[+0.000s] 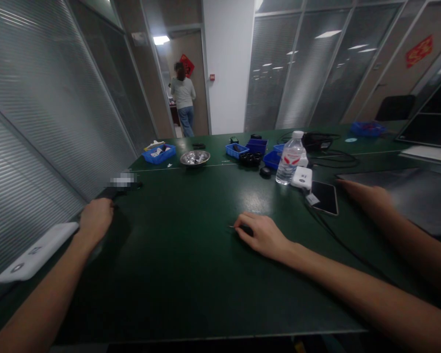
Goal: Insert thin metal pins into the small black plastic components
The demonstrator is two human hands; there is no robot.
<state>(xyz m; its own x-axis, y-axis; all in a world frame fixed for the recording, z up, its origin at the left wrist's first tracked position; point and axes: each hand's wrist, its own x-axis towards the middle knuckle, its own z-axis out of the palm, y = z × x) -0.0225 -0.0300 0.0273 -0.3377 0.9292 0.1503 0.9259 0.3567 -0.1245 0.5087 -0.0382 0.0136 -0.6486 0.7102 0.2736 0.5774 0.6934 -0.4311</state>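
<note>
My left hand (95, 219) is closed at the table's left side, its fingers around the near end of a dark object (110, 192) whose kind I cannot make out; the far end is blurred out. A white power bank (36, 255) lies just beside that wrist. Over the middle of the green table (176, 274), my right hand (260, 234) pinches a short, thin, needle-like piece (231, 226) between thumb and forefinger. Its tip points left. A co-worker's hand (371, 196) rests at the right on a dark flat sheet (422, 191).
A water bottle (291, 159), a white device (302, 177) with a cable and a phone (324, 197) stand right of centre. Farther back are a metal dish (194, 164), a blue tray (159, 159) and more blue bins (237, 154). A person (183, 95) stands in the doorway.
</note>
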